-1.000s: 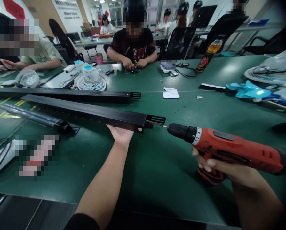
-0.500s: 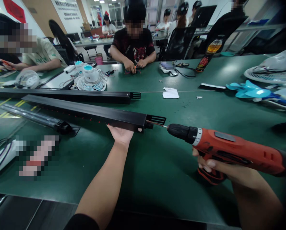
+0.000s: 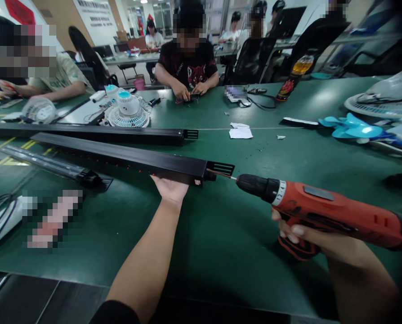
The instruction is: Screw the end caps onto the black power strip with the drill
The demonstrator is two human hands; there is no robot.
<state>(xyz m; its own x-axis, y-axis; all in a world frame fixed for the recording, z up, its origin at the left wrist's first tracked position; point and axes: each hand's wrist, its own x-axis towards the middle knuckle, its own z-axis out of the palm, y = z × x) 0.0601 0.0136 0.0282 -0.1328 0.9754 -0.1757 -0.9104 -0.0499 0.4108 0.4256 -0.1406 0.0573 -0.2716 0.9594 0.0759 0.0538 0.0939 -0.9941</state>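
A long black bar (image 3: 130, 156) of rectangular section slants across the table, with a slotted black tab and a short wire at its right end. My left hand (image 3: 171, 189) is under the bar near that end, palm up, bearing it from below; its fingers are hidden behind the bar. In my right hand (image 3: 297, 231) is a red and black cordless drill (image 3: 339, 207), gripped by its handle. The drill's thin bit points left at the bar's end, close to the wire; whether it touches anything there I cannot tell.
Behind lies a second black bar (image 3: 120, 133). A shorter dark strip (image 3: 55, 164) is at left. White fan parts (image 3: 127, 112), paper scraps (image 3: 240, 131), a bottle (image 3: 295, 78) and blue fan blades (image 3: 352, 127) lie farther back. A person (image 3: 189, 63) works with their hands across the table.
My hands, the bar and the drill keep almost the same places. The person at the far left has shifted their head and hands slightly.
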